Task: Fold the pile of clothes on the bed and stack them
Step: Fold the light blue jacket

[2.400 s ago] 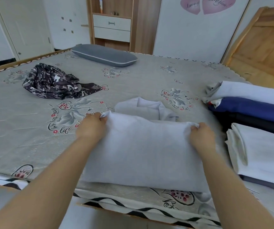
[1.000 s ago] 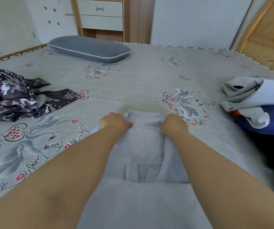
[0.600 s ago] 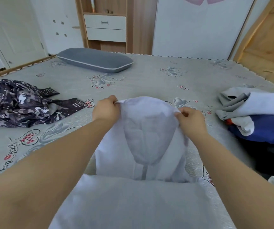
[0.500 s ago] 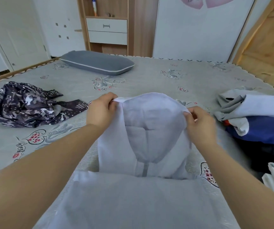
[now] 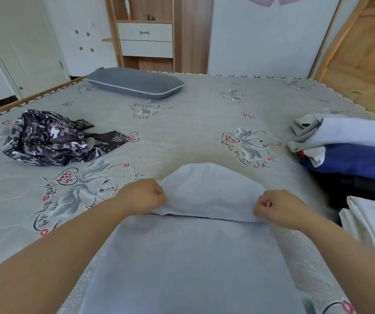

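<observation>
— Wide bed (image 5: 193, 123) with grey swan-print cover filling the room; wardrobe wall beyond, wooden headboard off right. Spotted anything bigger than the garment?

— Only that. Pale lavender-grey hooded garment (image 5: 193, 257) spread flat, long axis running from near edge straight away toward the far wall, hood (image 5: 211, 189) folded down onto the body at the far end.

— And the hands?

— Left hand (image 5: 142, 196) curled tight on the hood's left corner, right hand (image 5: 279, 208) curled on its right corner; each pinching the fold line, level with one another, neither nearer. Garment lying directly ahead and beneath both forearms.

— Room to work?

— Plenty of bare cover beyond the hood and to the left. Tighter on the right: stack of folded white, blue and dark clothes (image 5: 351, 155) close by, with another folded white cloth (image 5: 372, 225) just beside the right forearm.

— Next move, probably?

— Judging from the lay: release the hood, then fold lengthwise or halve toward the near edge. Near edge hidden under the arms, so overhang impossible to tell.

— Anything left unfolded?

— Crumpled dark camouflage-print garment (image 5: 50, 139) well apart on the left; long grey pillow (image 5: 134, 83) farther back.
</observation>
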